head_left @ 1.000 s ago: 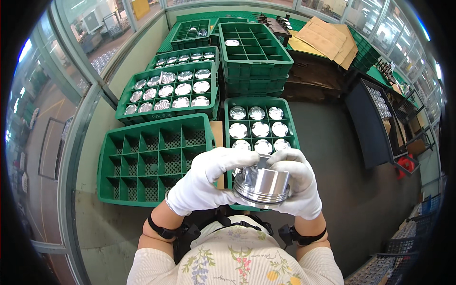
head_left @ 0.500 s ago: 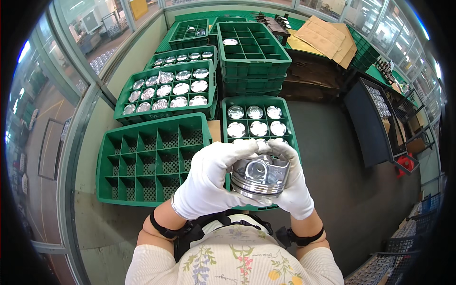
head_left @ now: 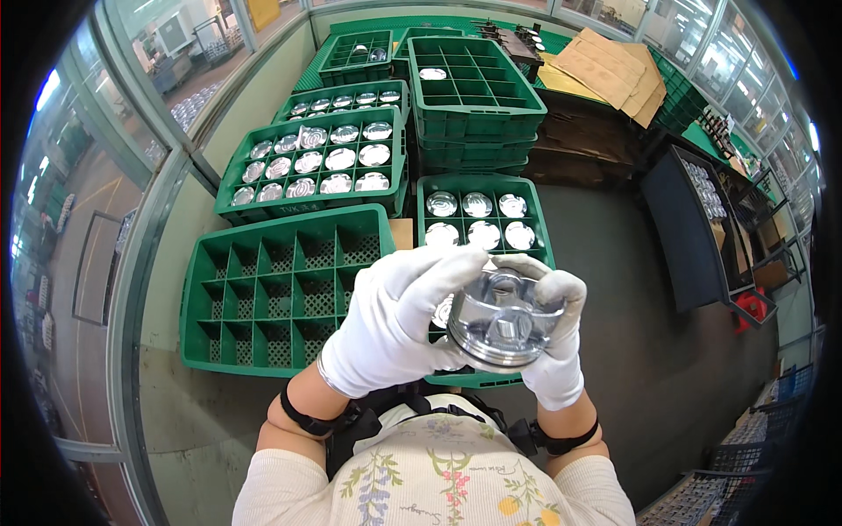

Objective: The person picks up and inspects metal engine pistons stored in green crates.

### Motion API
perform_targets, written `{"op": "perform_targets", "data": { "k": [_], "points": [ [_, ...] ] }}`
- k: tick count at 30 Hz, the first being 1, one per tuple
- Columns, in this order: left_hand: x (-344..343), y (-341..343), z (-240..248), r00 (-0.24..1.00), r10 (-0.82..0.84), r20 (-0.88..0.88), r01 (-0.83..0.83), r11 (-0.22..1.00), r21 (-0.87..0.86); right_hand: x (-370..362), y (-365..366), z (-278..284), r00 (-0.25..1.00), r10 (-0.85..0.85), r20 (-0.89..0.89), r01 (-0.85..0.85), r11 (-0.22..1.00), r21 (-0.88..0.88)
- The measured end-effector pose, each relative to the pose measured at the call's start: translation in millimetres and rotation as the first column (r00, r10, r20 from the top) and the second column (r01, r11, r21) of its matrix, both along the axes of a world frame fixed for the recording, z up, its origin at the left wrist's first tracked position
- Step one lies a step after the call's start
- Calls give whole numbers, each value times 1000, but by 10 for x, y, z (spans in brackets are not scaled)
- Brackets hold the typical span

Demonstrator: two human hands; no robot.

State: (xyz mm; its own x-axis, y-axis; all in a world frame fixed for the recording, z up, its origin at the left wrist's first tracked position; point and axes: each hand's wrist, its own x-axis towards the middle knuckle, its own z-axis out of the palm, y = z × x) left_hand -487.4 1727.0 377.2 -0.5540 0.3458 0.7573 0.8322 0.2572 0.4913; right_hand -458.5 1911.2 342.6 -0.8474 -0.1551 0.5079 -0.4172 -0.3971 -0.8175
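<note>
Between my white-gloved hands is a shiny metal piston (head_left: 504, 329), tilted so that its hollow underside and pin bosses show, ring grooves toward me. My left hand (head_left: 395, 316) grips its left side, fingers over the upper edge. My right hand (head_left: 561, 337) closes round its right side; some fingertips are hidden behind the piston. Just beyond and partly beneath my hands stands a green divided crate (head_left: 533, 187) with several pistons in its compartments. Left of my hands lies a green divided crate (head_left: 289, 225) whose compartments show only their mesh bottoms.
Behind the left crate, another green crate (head_left: 263, 210) holds rows of pistons. A stack of green crates (head_left: 478, 127) rises at the back centre, one piston in its top one. Flat cardboard (head_left: 605, 70) lies back right. A dark cart (head_left: 684, 228) stands right; glazed partition frames run along the left.
The piston has turned in my hands and shifted slightly right, showing more of its hollow inside. My right fingers have moved along its rim; my left hand still holds it.
</note>
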Motion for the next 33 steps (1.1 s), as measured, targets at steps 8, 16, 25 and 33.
{"op": "perform_targets", "data": {
  "k": [8, 16, 25, 33],
  "points": [
    [-79, -72, -21, 996, -22, -84, 16, 997, -71, -3, -55, 23, 986, 24, -164, -54, 982, -182],
    [-48, -62, -56, 996, -25, -82, 23, 999, -31, -33, 11, -39, 962, 34, -270, -46, 998, -38],
    [-1, -133, -65, 979, -122, 165, 136, 988, -75, 118, 31, -5, 950, 203, 239, -134, 952, -275],
    [30, -149, -40, 965, -114, 237, 139, 986, -94, 92, 25, -68, 966, 210, 149, -176, 962, -210]
  ]
}}
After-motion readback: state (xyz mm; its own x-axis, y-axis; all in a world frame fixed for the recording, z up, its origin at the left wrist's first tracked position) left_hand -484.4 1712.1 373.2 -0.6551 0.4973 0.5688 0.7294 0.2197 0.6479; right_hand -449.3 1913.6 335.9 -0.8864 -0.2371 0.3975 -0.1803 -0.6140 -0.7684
